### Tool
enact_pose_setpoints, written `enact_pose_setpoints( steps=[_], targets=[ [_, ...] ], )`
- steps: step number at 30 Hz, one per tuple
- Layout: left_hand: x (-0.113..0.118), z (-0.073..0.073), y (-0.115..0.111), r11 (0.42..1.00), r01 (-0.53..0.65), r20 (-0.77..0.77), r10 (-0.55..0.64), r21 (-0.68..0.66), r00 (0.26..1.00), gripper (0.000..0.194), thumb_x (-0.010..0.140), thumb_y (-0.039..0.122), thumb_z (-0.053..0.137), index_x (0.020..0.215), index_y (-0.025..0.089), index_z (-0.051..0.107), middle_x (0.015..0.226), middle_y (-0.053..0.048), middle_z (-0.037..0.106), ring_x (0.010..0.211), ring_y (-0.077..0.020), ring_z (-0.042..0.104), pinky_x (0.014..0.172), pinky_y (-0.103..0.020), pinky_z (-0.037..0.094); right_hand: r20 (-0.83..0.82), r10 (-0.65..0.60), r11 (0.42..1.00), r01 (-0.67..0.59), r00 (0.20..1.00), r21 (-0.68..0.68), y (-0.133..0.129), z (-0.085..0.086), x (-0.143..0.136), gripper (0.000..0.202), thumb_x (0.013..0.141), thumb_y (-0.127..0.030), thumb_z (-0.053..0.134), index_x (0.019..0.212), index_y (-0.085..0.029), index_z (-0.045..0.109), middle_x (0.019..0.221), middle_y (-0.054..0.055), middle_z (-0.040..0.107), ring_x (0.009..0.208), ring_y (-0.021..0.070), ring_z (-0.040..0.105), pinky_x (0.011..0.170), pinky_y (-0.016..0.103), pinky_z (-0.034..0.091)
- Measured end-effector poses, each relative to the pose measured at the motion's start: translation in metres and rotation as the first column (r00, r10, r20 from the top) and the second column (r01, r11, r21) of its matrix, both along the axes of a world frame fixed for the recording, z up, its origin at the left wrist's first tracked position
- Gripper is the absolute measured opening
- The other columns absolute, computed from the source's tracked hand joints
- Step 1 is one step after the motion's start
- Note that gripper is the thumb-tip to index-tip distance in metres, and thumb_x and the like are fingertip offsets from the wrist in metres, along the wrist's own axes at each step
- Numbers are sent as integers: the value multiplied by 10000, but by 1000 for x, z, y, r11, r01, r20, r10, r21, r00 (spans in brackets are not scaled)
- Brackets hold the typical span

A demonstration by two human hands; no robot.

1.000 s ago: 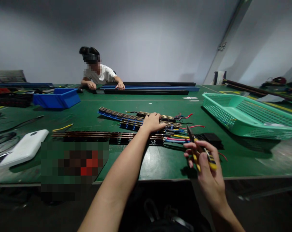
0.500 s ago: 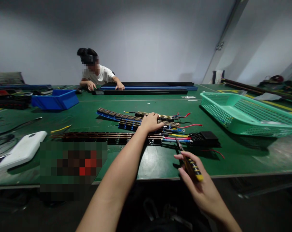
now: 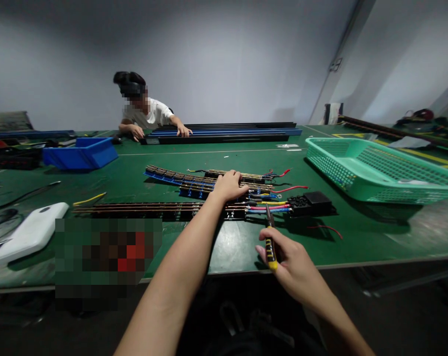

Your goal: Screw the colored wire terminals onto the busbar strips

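My left hand [image 3: 228, 187] lies over several blue and black strips with brass-coloured rods [image 3: 197, 188], its thumb stretched to the right. What its fingertips touch is partly hidden. My right hand [image 3: 288, 249] is closed around pliers [image 3: 270, 247] with black and yellow handles. The jaws point away from me, near the red and blue wires [image 3: 270, 208]. Those wires run from a long black strip with copper-coloured rods [image 3: 142, 210] to a black block [image 3: 310, 203]. A loose red wire [image 3: 327, 228] lies at the right.
A green basket [image 3: 379, 190] stands at the right, and a blue bin [image 3: 83, 154] at the left. Nearer lies a white device [image 3: 33, 232] beside black cables. Across the green table, a person [image 3: 145, 113] handles long black and blue profiles [image 3: 224, 136].
My right hand has turned the pliers more upright and shifted them slightly left. My left hand stays on the strips. The whole view has shifted a little.
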State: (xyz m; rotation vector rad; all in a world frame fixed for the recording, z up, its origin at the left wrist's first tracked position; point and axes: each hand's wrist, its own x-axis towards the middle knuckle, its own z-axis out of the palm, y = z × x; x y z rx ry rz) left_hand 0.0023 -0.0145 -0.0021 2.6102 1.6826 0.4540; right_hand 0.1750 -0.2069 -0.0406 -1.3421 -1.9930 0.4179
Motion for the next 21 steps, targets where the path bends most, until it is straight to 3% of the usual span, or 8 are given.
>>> enact_pose_setpoints(
  steps=[4,7,10,12,15,19,21],
  targets=[
    [-1,0,0,1000,4,-1,-4,4,1000,419,897,502,500,1169,204,615,1273,-102,622,1200,-284,571,1008,-422,459,-376,-43,986,-21,925,-165,10,6,0,297,920,-529,587,855,-244,537,815,37,715,665,183,621,598,278,487],
    [-1,0,0,1000,2,-2,-2,3,1000,411,898,508,498,1160,216,619,1268,-96,625,1198,-282,572,1008,-414,458,-700,-155,970,-27,697,-241,13,9,-3,451,917,-702,467,845,-257,467,813,50,738,709,194,663,627,290,520],
    [0,0,0,1000,-2,2,2,0,1000,414,896,509,496,1162,217,620,1270,-96,623,1198,-284,572,1007,-412,458,-868,-240,956,-51,435,-290,16,10,-9,514,841,-790,490,840,-281,425,717,9,701,668,207,671,569,300,534],
    [0,0,0,1000,-2,3,2,3,1000,417,896,511,495,1161,215,621,1270,-98,622,1196,-286,573,1006,-416,459,-890,-267,949,-62,369,-310,17,10,-13,501,829,-782,519,846,-289,424,696,-13,677,600,196,644,504,288,511],
    [0,-1,0,1000,-2,9,2,6,1000,413,894,517,500,1154,220,621,1270,-96,623,1201,-286,572,1008,-420,460,-858,-236,948,-85,456,-306,14,8,-15,426,883,-702,523,863,-284,445,726,-14,681,552,166,594,488,265,475],
    [-1,-2,1,1000,-5,17,5,11,1000,412,887,511,507,1148,215,624,1255,-96,632,1192,-283,576,999,-420,466,-608,-152,968,-6,779,-251,-4,3,-18,280,963,-549,513,994,-271,507,780,7,685,613,160,591,568,260,482],
    [-1,-2,2,1000,-2,16,2,17,1000,424,886,518,505,1147,208,627,1248,-101,634,1186,-286,578,994,-419,469,-450,-96,980,6,888,-197,-17,4,-20,248,957,-490,550,1063,-267,529,791,14,680,677,180,625,616,269,502]
  ],
)
